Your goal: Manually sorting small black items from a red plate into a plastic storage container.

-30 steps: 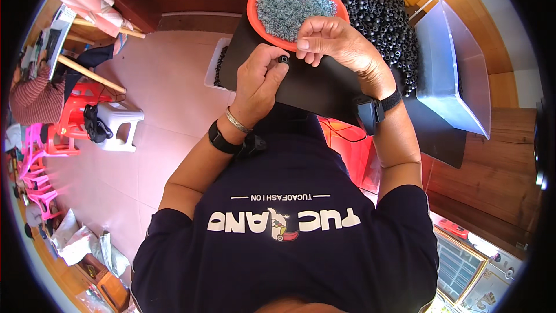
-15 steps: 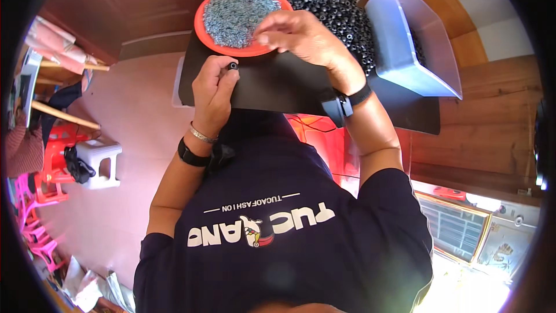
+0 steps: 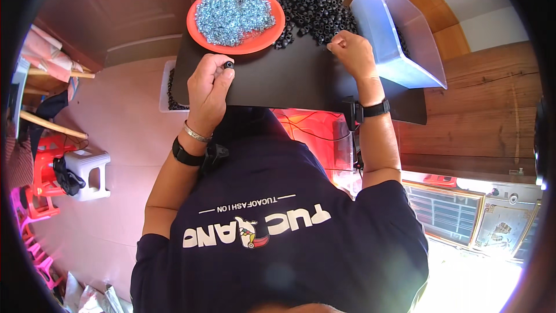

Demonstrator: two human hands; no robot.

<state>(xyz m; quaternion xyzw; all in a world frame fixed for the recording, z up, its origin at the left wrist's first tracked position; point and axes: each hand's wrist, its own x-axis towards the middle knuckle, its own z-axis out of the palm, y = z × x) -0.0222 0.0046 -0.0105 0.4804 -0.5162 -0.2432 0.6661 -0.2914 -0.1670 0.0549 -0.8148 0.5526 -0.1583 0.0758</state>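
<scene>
Between the thumb and forefinger of my left hand [image 3: 207, 87], a small black ring-shaped part [image 3: 229, 65] is pinched, its round hole facing up. My right hand [image 3: 354, 57] is at the near right edge of a heap of similar black parts [image 3: 310, 6]. Its fingers are curled together; whatever they may hold is too small to make out. Just beyond my left hand stands a red plate [image 3: 231, 51] piled with small shiny silvery metal pieces [image 3: 231, 16]. Both hands are over the dark tabletop [image 3: 278, 81].
A translucent bluish bin [image 3: 399, 64] lies tipped on the right, with black parts inside. Below the table's left edge sits a clear container [image 3: 168, 95] of black parts. Cables [image 3: 315, 130] hang under the table before a red surface. Stools [image 3: 87, 174] stand at the left.
My right hand has moved from over the plate rightward to the edge of the black heap, its fingers now curled. My left hand still holds the black ring-shaped part.
</scene>
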